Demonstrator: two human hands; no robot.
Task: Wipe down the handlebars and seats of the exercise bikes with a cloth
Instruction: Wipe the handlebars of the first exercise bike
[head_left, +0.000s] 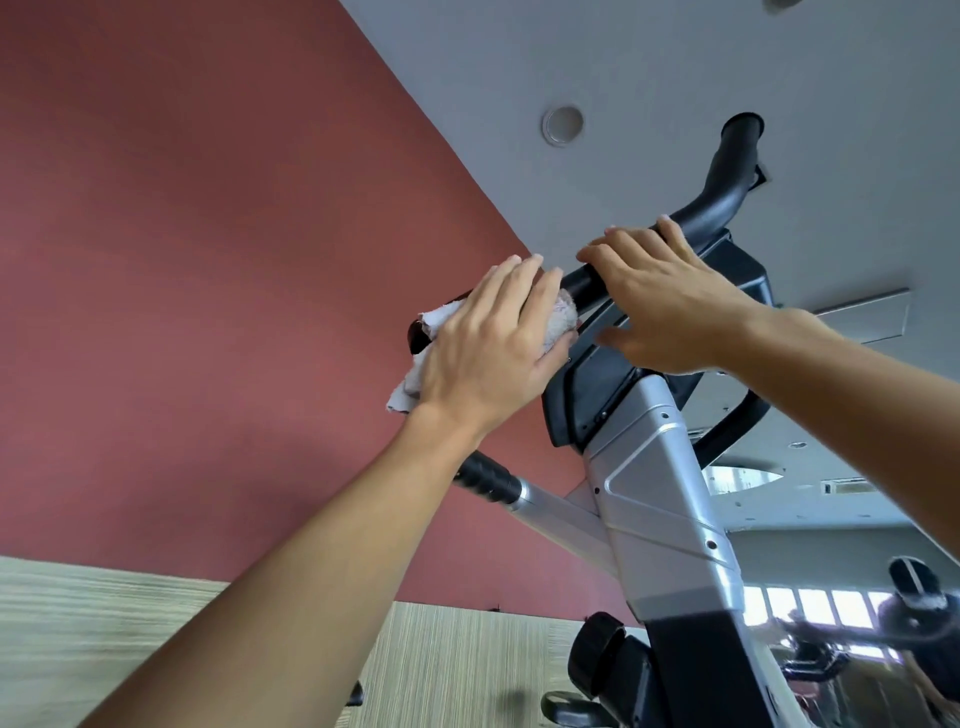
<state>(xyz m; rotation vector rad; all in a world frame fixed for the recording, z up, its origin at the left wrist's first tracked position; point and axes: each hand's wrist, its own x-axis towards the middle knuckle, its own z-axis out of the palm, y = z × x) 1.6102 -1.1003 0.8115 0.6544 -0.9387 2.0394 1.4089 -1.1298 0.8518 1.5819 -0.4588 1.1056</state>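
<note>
I look up at the black handlebar (727, 176) of an exercise bike. My left hand (488, 348) lies over the bar's left end and grips a light grey cloth (410, 384) against it, thumb tucked under. A loose corner of the cloth hangs below my palm. To the right, my right hand (670, 306) rests on the middle of the bar with fairly straight fingers laid across the top and the thumb spread out below. No seat is in view.
Under the bar sit the black console (597, 384) and the silver post (660, 493). A lower side grip (485, 475) sticks out left. A red wall (208, 260) stands behind, with more gym equipment (914, 623) at the lower right.
</note>
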